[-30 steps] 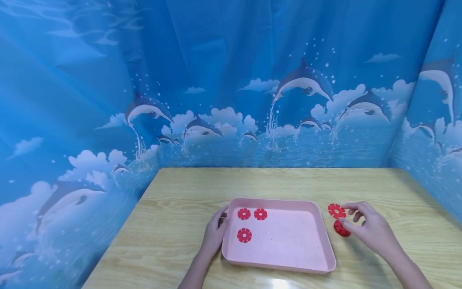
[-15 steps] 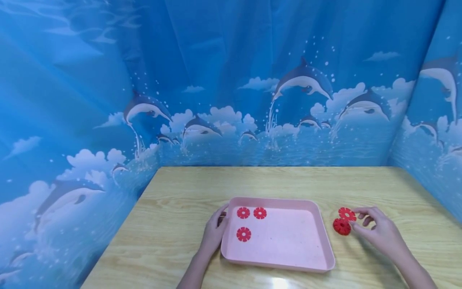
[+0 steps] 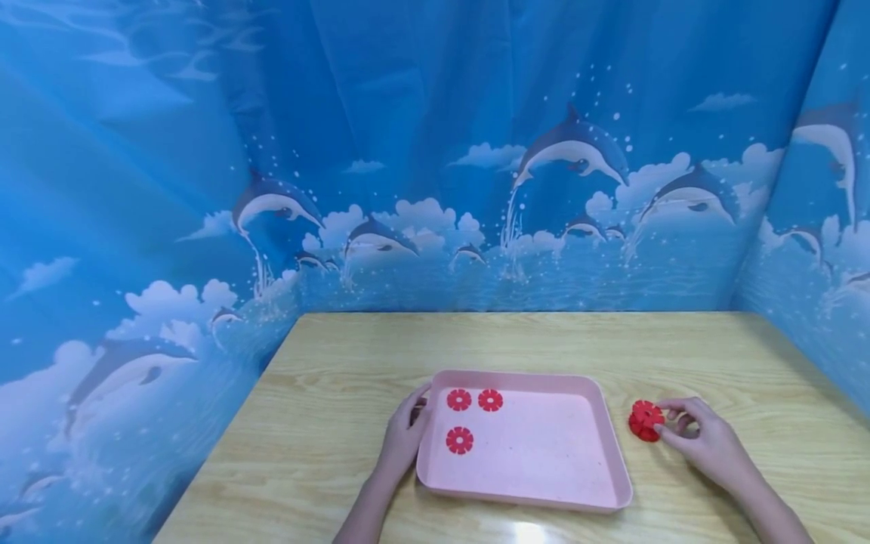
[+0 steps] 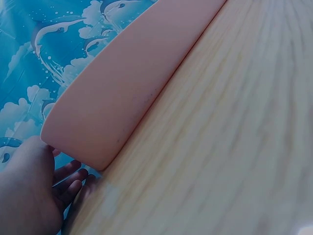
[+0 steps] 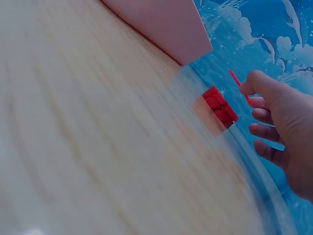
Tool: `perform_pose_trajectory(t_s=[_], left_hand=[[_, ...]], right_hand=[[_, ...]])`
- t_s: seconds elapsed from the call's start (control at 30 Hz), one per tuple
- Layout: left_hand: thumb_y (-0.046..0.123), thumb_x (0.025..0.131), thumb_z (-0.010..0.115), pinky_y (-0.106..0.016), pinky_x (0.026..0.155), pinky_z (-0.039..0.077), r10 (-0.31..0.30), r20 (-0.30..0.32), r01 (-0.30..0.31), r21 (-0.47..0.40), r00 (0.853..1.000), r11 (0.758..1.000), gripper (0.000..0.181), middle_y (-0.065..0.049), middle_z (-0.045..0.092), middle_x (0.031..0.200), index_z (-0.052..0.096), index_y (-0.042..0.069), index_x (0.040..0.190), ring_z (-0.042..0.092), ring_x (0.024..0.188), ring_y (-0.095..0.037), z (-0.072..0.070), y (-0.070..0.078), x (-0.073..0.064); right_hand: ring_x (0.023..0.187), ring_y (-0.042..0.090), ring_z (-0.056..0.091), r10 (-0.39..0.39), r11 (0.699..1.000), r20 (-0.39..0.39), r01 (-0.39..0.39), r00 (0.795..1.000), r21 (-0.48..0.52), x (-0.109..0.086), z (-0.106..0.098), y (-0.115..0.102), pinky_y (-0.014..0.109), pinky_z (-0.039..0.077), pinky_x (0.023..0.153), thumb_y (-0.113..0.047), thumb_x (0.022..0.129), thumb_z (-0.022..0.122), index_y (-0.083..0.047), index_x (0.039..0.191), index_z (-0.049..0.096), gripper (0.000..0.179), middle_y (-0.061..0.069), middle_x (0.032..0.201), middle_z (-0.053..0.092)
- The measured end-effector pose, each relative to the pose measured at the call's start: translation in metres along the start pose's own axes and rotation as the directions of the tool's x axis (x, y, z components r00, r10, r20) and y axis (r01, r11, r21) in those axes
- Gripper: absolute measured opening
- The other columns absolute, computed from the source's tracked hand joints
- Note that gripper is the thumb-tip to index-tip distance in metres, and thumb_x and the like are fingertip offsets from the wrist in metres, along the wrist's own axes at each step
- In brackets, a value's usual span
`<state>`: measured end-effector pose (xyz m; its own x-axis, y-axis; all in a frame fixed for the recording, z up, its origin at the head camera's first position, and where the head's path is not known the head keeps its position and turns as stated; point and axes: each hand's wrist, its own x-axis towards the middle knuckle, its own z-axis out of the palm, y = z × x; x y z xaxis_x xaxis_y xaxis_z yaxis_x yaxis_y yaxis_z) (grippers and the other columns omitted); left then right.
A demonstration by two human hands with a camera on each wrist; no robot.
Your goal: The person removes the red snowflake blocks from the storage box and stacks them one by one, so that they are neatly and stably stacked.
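My right hand (image 3: pixel 707 440) pinches a thin red notched plastic disc (image 5: pixel 234 77) between thumb and fingertips. Right under it on the table is a stack of similar red discs (image 5: pixel 220 106); in the right wrist view the held disc is tilted and apart from the stack. Around the left side of a shallow pink tray (image 3: pixel 523 500), my left hand (image 3: pixel 402 438) holds the wall near its far corner, the other fingers curled outside it. Inside the tray lie three red discs (image 3: pixel 460 440), two along the far wall and one nearer me.
The tray stands on a light wood-grain table (image 3: pixel 340 378), left of the disc stack. Behind and beside the table hangs a blue curtain (image 3: pixel 421 113) printed with dolphins and clouds.
My right hand swings the held disc right, then brings it back left and down over the stack. The left hand and the tray stay where they are.
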<state>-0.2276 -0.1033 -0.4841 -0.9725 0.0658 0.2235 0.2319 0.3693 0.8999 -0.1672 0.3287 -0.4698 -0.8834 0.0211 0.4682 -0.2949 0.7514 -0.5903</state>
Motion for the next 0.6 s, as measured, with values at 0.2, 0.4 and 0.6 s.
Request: perform_pose_trajectory(t_s=[0.2,0.4,0.6], left_hand=[[0.015,0.093,0.052,-0.040,0.086,0.046,0.008,0.009,-0.007,-0.016,1.000,1.000,0.037,-0.011,0.056,0.108,0.051,0.010,0.130,0.055,0.097,-0.024,0.000,-0.002,0.001],[0.018,0.094,0.052,-0.039,0.086,0.046,0.012,0.012,-0.012,-0.020,1.000,1.000,0.038,-0.011,0.056,0.109,0.050,0.009,0.131,0.055,0.097,-0.024,-0.001,0.000,0.000],[0.018,0.094,0.052,-0.040,0.087,0.046,0.010,0.016,-0.010,-0.036,1.000,0.999,0.039,-0.011,0.055,0.110,0.049,0.009,0.131,0.054,0.098,-0.024,-0.001,0.000,0.000]], right_hand=[[0.068,0.005,0.049,-0.020,1.000,0.011,0.020,1.000,0.023,-0.002,0.002,0.004,0.015,0.046,0.056,0.005,0.067,0.073,0.001,0.102,0.061,0.037,0.001,0.081,0.052],[0.067,0.004,0.049,-0.008,1.000,0.027,0.007,1.000,0.014,-0.004,0.005,0.008,0.016,0.044,0.054,0.004,0.067,0.074,0.001,0.102,0.062,0.037,0.001,0.082,0.052],[0.067,0.004,0.048,-0.017,1.000,0.023,0.017,1.000,0.013,-0.005,0.008,0.011,0.017,0.043,0.053,0.003,0.067,0.075,0.000,0.101,0.063,0.036,0.000,0.080,0.052]])
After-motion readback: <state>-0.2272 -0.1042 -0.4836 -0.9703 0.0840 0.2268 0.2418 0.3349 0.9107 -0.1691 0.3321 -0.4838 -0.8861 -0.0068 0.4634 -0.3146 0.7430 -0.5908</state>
